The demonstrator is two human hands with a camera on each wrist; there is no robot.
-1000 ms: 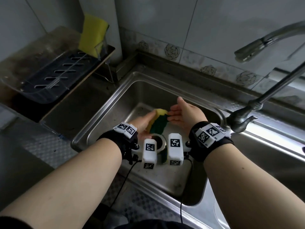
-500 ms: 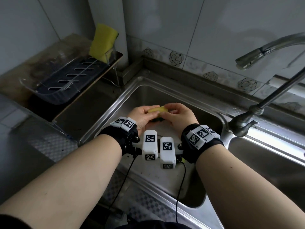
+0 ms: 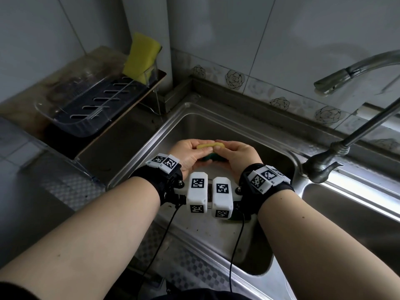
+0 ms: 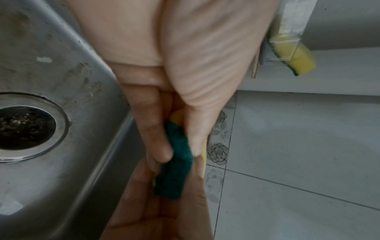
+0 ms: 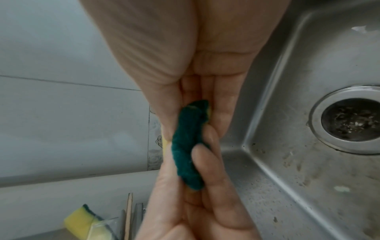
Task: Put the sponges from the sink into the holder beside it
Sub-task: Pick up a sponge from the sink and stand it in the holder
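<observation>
A yellow sponge with a green scouring side (image 3: 209, 148) (image 4: 177, 164) (image 5: 188, 149) is squeezed flat between both my hands above the steel sink (image 3: 216, 124). My left hand (image 3: 190, 151) (image 4: 180, 138) grips its left end, thumb on top and fingers below. My right hand (image 3: 232, 153) (image 5: 197, 129) grips the right end the same way. A second yellow sponge (image 3: 141, 56) (image 4: 296, 56) (image 5: 82, 220) stands upright in the clear plastic holder (image 3: 86, 107) on the shelf left of the sink.
The sink drain (image 4: 22, 128) (image 5: 351, 120) lies below the hands. A metal tap (image 3: 337, 146) with a curved spout rises at the right, beside a second basin (image 3: 350, 217). Tiled wall behind. Wrist cameras and cables hang near the sink's front rim.
A second ago my hands were open around the sponge low in the sink. Both have closed on it, lifted it a little and squeezed it thin.
</observation>
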